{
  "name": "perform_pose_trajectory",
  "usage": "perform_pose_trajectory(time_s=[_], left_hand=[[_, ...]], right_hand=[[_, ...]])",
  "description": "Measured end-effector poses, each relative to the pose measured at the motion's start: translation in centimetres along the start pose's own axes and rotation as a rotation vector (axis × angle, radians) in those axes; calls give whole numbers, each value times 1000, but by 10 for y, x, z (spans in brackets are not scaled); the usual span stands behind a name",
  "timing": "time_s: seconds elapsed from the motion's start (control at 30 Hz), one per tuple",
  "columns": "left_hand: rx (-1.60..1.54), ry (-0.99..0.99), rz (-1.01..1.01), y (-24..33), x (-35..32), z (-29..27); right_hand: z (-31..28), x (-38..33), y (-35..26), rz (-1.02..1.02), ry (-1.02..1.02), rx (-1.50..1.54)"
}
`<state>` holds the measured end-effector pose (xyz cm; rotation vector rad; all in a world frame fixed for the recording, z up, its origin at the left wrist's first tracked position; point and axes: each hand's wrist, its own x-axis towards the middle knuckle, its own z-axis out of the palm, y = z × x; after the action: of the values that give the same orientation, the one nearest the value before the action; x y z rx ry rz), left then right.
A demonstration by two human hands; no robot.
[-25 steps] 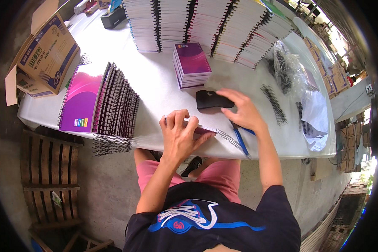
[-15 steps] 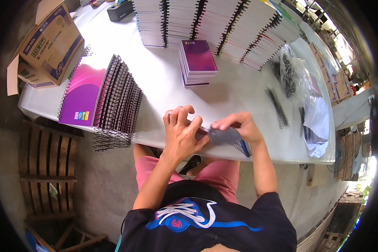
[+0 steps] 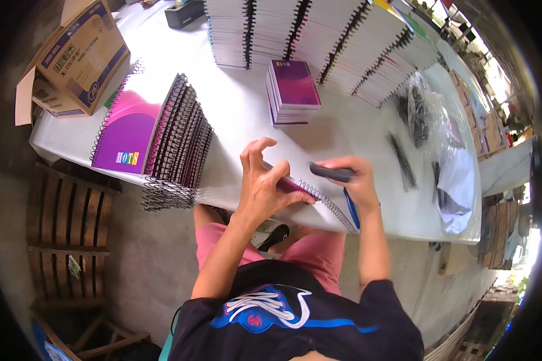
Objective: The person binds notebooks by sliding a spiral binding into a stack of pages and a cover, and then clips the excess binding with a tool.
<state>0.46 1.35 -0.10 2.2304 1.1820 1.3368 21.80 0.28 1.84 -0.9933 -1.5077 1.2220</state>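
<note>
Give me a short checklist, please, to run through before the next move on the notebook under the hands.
1. Left hand pressing the notebook down: ok.
2. Right hand gripping the dark tool: ok.
3. Spiral along the notebook's near edge fully seated: cannot tell.
4. Notebook wholly on the table: not ok, its near edge hangs past the rim.
5. Loose spiral clear of the hands: ok.

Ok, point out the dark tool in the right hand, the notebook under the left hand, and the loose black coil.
dark tool (image 3: 331, 173), head view, its body
notebook (image 3: 328, 204), head view, its wire spine
loose black coil (image 3: 401, 159), head view, mid-length
</note>
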Motion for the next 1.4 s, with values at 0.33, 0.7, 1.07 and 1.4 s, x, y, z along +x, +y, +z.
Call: perform_pose_trajectory(time_s=[0.33, 0.7, 1.07, 1.4], left_hand=[[-281, 59, -38, -27, -5, 12], [-409, 9, -126, -38, -9, 17], [-542, -14, -188, -44, -9, 25], [-643, -21, -231, -43, -10, 25]], right_hand=[[11, 5, 7, -37, 0, -204], [26, 12, -18, -174, -58, -288], [24, 25, -13, -248, -70, 189], [32, 22, -9, -111, 31, -64]])
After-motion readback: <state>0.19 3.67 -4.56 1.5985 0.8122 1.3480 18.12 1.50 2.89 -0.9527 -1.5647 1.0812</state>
